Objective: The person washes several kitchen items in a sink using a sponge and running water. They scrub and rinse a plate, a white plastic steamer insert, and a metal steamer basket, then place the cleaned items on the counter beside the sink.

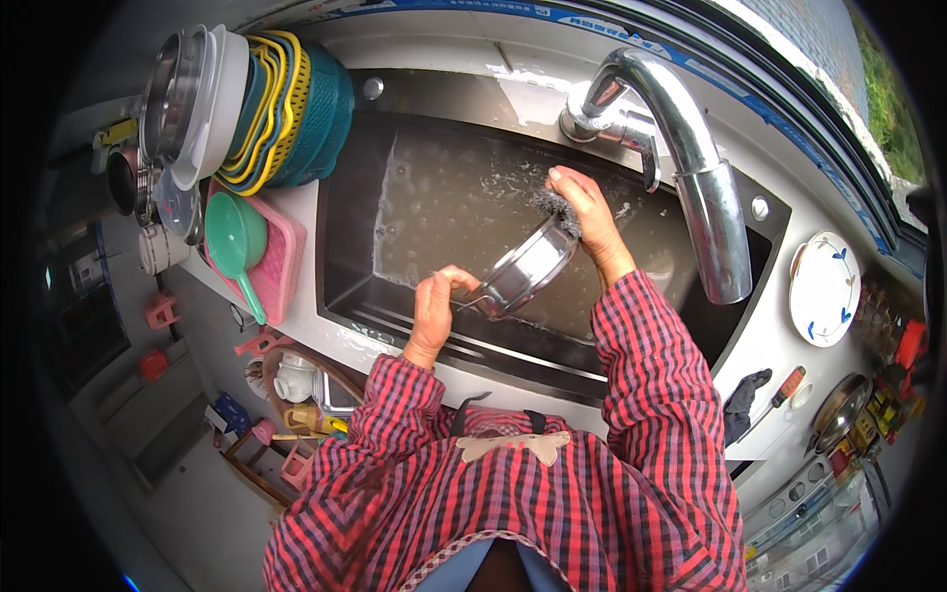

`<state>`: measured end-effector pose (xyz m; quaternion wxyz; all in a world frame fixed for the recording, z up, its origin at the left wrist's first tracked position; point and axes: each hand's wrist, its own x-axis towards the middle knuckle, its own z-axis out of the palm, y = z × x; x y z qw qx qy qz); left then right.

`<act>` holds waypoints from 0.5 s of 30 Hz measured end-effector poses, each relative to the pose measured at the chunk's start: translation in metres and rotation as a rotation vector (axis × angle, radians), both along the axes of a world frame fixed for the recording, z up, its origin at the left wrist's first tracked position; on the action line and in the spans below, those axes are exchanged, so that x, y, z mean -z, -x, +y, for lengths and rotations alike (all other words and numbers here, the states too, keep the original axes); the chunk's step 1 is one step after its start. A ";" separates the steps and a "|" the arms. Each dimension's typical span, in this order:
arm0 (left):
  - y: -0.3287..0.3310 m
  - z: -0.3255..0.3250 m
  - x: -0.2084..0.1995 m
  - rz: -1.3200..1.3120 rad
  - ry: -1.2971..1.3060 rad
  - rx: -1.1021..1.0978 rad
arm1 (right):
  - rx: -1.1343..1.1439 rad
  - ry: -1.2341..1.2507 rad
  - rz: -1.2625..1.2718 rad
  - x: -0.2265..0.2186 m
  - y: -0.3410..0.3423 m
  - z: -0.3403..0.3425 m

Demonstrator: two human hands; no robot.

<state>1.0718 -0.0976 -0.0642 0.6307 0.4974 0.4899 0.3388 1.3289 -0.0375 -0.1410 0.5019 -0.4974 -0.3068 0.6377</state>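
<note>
Over the dark sink (345, 247) of cloudy, sudsy water I hold a shiny, shallow stainless steel pan (528, 268), tilted on its side. My left hand (434, 308) is closed on its near left end, where a thin metal loop shows by the fingers. At the pan's far right rim, my right hand (589, 217) grips a grey steel wool scrubber (555, 209) and presses it against the metal. The pan's far face and the fingertips behind the scrubber are hidden.
A chrome faucet (681, 128) arches over the sink's right side. Left stand stacked colanders and bowls (286, 109), with a green ladle (237, 237) on a pink tray (286, 261). On the right counter lie a white plate (825, 288), a dark cloth (747, 405) and a red-handled tool (787, 387).
</note>
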 end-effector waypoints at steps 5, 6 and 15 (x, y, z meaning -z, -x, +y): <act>-0.039 0.011 -0.003 0.433 -0.141 0.122 | -0.408 -0.123 -0.742 -0.028 0.033 0.022; -0.049 0.013 0.001 0.495 -0.175 0.045 | -0.375 -0.172 -0.733 -0.032 0.038 0.021; -0.048 0.007 0.008 0.613 -0.317 -0.199 | 0.240 -0.120 -0.807 -0.013 0.015 -0.023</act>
